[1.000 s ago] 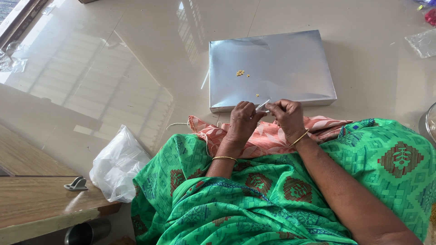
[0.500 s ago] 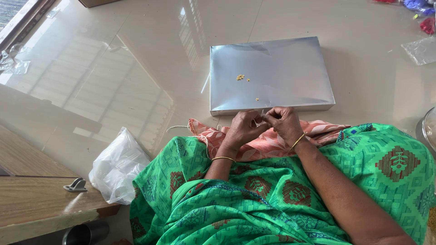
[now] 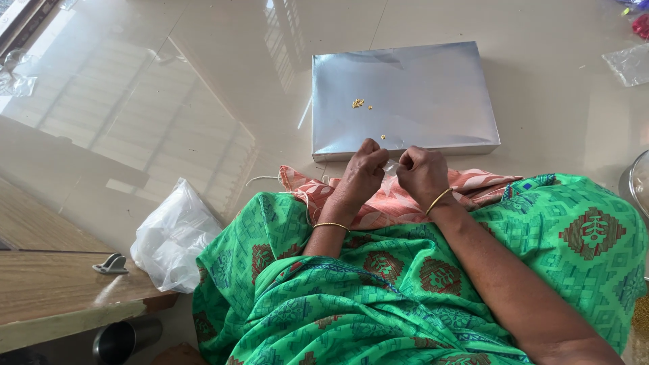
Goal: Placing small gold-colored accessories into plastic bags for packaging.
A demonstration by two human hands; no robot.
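Observation:
My left hand [image 3: 362, 174] and my right hand [image 3: 422, 172] are held close together over my lap, just in front of a flat silver box [image 3: 433, 74]. The fingers of both hands are curled and pinched on a thin pale thread [image 3: 393, 164] that runs between them. It is too fine to see more. A few tiny gold beads [image 3: 358, 103] lie on the box lid, and a couple more [image 3: 382, 137] rest near its front edge. Each wrist wears a gold bangle. A peach patterned cloth [image 3: 399, 203] lies under my hands on green patterned fabric [image 3: 405, 284].
A crumpled white plastic bag [image 3: 172, 233] lies on the glossy floor at the left, beside a wooden board [image 3: 54, 290] with a small metal clip. A white thread end [image 3: 260, 179] trails left of the cloth. A clear packet [image 3: 629, 64] and a bowl rim [image 3: 635, 189] sit at the right.
Both hands have drawn slightly back from the box edge toward my lap and stayed pinched together. The small pale piece seen between the fingers earlier is now mostly hidden.

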